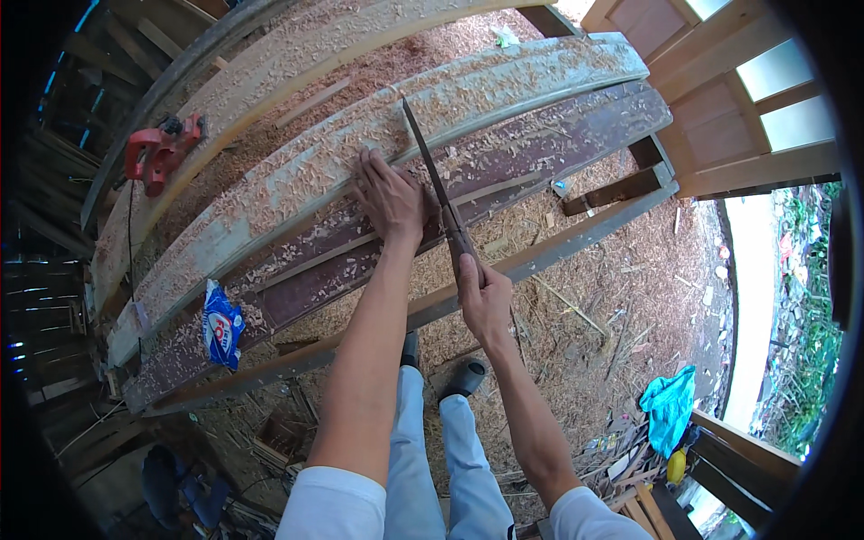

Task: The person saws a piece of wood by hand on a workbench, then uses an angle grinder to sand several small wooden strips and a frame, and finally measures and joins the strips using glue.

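My right hand [486, 301] is wrapped around the handle of a handsaw [425, 148]. Its long, dark blade points away and slightly left, its tip over the pale, shaving-covered plank [549, 72]. Just left of the blade, my left hand [392, 200] bears down with bent fingers on a brown piece of wood [433, 205]. Most of that piece is hidden under the palm, and the blade runs close along its right side; whether they touch I cannot tell. Beneath both hands lies a dark reddish-brown panel [315, 292] strewn with shavings.
A red power planer [164, 153] rests on the far-left board, its cord hanging down. A blue-and-white packet [221, 326] sits at the panel's near left. Wooden door frames [720, 117] stand at right. A teal cloth [668, 409] hangs lower right. Shavings cover the floor around my feet.
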`<action>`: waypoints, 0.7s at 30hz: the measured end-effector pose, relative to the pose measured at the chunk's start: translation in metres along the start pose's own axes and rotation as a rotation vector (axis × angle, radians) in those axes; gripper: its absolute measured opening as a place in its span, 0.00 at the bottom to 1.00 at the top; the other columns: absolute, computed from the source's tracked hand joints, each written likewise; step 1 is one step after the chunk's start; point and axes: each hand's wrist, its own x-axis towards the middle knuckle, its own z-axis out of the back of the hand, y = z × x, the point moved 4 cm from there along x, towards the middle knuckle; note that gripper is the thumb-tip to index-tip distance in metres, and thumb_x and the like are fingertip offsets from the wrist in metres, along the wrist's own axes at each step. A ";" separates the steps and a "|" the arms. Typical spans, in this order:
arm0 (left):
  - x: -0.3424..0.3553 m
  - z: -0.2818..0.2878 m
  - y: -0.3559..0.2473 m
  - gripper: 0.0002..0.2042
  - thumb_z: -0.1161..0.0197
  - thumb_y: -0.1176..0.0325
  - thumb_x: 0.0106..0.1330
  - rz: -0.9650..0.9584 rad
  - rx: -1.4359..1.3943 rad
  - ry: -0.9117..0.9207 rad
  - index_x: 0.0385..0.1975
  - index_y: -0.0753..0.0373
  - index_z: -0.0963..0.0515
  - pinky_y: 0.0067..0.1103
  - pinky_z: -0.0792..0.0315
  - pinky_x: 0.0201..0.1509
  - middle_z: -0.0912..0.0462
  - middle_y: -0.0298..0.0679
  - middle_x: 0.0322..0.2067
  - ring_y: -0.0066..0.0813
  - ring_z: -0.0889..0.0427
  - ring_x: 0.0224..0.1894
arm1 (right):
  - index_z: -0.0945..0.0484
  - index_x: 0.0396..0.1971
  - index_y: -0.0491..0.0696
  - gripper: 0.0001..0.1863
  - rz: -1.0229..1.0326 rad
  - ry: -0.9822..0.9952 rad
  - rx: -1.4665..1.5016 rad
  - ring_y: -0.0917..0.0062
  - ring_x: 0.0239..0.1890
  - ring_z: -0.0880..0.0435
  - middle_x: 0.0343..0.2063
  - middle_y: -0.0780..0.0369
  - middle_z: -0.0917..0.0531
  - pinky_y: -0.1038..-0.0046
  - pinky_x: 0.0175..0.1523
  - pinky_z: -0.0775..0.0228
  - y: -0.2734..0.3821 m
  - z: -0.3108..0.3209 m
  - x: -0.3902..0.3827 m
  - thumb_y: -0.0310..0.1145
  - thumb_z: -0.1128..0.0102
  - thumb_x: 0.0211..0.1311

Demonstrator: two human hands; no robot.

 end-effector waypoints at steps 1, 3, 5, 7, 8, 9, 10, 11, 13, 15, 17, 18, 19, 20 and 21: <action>0.001 0.000 -0.001 0.18 0.55 0.66 0.66 0.000 0.004 0.000 0.55 0.65 0.38 0.42 0.46 0.66 0.35 0.46 0.60 0.40 0.42 0.67 | 0.27 0.19 0.38 0.26 -0.006 0.007 -0.039 0.79 0.15 0.39 0.09 0.59 0.36 0.69 0.22 0.44 0.000 0.000 -0.001 0.46 0.48 0.67; 0.002 -0.003 -0.002 0.18 0.56 0.66 0.67 0.025 0.018 0.052 0.55 0.65 0.38 0.42 0.46 0.66 0.36 0.46 0.61 0.39 0.42 0.68 | 0.27 0.19 0.38 0.25 -0.021 -0.004 0.015 0.78 0.15 0.38 0.09 0.59 0.36 0.69 0.22 0.44 -0.007 -0.002 -0.006 0.46 0.48 0.67; 0.000 -0.003 -0.005 0.17 0.56 0.66 0.68 -0.002 0.017 0.010 0.54 0.64 0.38 0.43 0.45 0.64 0.35 0.46 0.59 0.41 0.40 0.66 | 0.26 0.19 0.37 0.25 -0.032 -0.012 0.069 0.77 0.14 0.38 0.09 0.58 0.35 0.69 0.22 0.44 -0.010 -0.002 -0.012 0.45 0.47 0.67; 0.000 -0.004 -0.005 0.16 0.56 0.66 0.68 -0.027 0.014 -0.036 0.53 0.63 0.38 0.43 0.43 0.62 0.34 0.47 0.58 0.42 0.38 0.65 | 0.25 0.19 0.38 0.23 -0.038 -0.059 0.070 0.75 0.12 0.39 0.08 0.59 0.35 0.69 0.21 0.45 -0.010 0.001 -0.016 0.43 0.47 0.66; 0.000 -0.005 -0.003 0.16 0.56 0.66 0.69 -0.026 0.032 -0.026 0.54 0.63 0.38 0.43 0.43 0.62 0.34 0.47 0.58 0.42 0.39 0.65 | 0.25 0.19 0.38 0.23 -0.036 -0.057 0.071 0.75 0.12 0.39 0.08 0.59 0.35 0.69 0.21 0.45 -0.006 0.002 -0.016 0.43 0.47 0.66; 0.001 -0.005 -0.002 0.16 0.57 0.65 0.70 -0.025 0.048 -0.016 0.54 0.62 0.38 0.44 0.43 0.63 0.34 0.46 0.58 0.42 0.39 0.66 | 0.25 0.19 0.38 0.22 0.002 -0.065 -0.011 0.71 0.11 0.37 0.08 0.57 0.33 0.68 0.21 0.44 0.000 0.003 -0.016 0.42 0.46 0.66; 0.002 -0.006 -0.002 0.16 0.57 0.65 0.70 -0.025 0.047 -0.017 0.54 0.62 0.38 0.44 0.43 0.63 0.34 0.46 0.58 0.42 0.39 0.66 | 0.25 0.19 0.39 0.21 0.041 -0.073 -0.094 0.68 0.10 0.35 0.08 0.56 0.31 0.67 0.20 0.42 0.006 0.004 -0.016 0.41 0.45 0.65; 0.001 -0.008 -0.001 0.17 0.58 0.66 0.70 -0.011 0.057 0.025 0.56 0.62 0.39 0.45 0.44 0.64 0.36 0.44 0.61 0.39 0.42 0.68 | 0.25 0.19 0.39 0.21 0.040 -0.073 -0.095 0.68 0.10 0.35 0.08 0.56 0.31 0.67 0.20 0.42 0.011 0.005 -0.016 0.41 0.45 0.65; 0.000 -0.009 0.002 0.18 0.59 0.66 0.71 0.001 0.068 0.069 0.58 0.61 0.40 0.46 0.45 0.65 0.38 0.41 0.63 0.36 0.46 0.70 | 0.25 0.17 0.40 0.19 0.190 -0.086 -0.275 0.61 0.10 0.29 0.09 0.54 0.29 0.65 0.19 0.38 0.024 0.004 -0.016 0.40 0.42 0.62; 0.003 -0.011 0.003 0.18 0.60 0.68 0.71 0.002 0.078 0.108 0.59 0.60 0.41 0.45 0.45 0.66 0.38 0.40 0.63 0.34 0.46 0.70 | 0.26 0.16 0.41 0.19 0.242 -0.088 -0.331 0.59 0.13 0.27 0.10 0.52 0.27 0.63 0.20 0.37 0.019 0.002 -0.016 0.39 0.41 0.61; 0.002 -0.010 0.004 0.18 0.60 0.70 0.70 -0.003 0.069 0.113 0.59 0.61 0.41 0.45 0.46 0.66 0.39 0.40 0.64 0.34 0.46 0.70 | 0.26 0.15 0.41 0.19 0.295 -0.087 -0.378 0.56 0.15 0.25 0.10 0.51 0.26 0.62 0.21 0.35 0.014 0.001 -0.017 0.39 0.41 0.60; 0.002 -0.010 0.006 0.18 0.60 0.72 0.70 -0.002 0.065 0.116 0.59 0.61 0.41 0.44 0.46 0.66 0.39 0.40 0.64 0.34 0.46 0.70 | 0.26 0.15 0.42 0.20 0.319 -0.095 -0.374 0.57 0.14 0.26 0.10 0.51 0.27 0.63 0.20 0.36 0.013 0.001 -0.017 0.40 0.41 0.61; 0.004 -0.010 0.007 0.18 0.60 0.72 0.70 -0.007 0.069 0.113 0.59 0.61 0.41 0.44 0.46 0.66 0.39 0.40 0.64 0.34 0.46 0.70 | 0.26 0.15 0.42 0.20 0.343 -0.103 -0.369 0.58 0.13 0.27 0.09 0.52 0.28 0.64 0.20 0.36 0.012 0.000 -0.017 0.40 0.42 0.62; 0.003 -0.009 0.004 0.18 0.60 0.72 0.69 0.006 0.058 0.112 0.59 0.61 0.41 0.44 0.46 0.67 0.39 0.41 0.64 0.35 0.46 0.70 | 0.26 0.15 0.42 0.20 0.341 -0.104 -0.368 0.58 0.13 0.27 0.09 0.52 0.28 0.64 0.20 0.36 0.010 0.002 -0.017 0.40 0.42 0.62; 0.003 -0.008 0.001 0.18 0.60 0.71 0.69 0.020 0.048 0.110 0.58 0.62 0.41 0.44 0.47 0.67 0.40 0.42 0.64 0.36 0.46 0.70 | 0.25 0.16 0.42 0.21 0.208 -0.095 -0.248 0.62 0.11 0.29 0.09 0.54 0.29 0.66 0.19 0.38 0.004 0.004 -0.016 0.41 0.43 0.63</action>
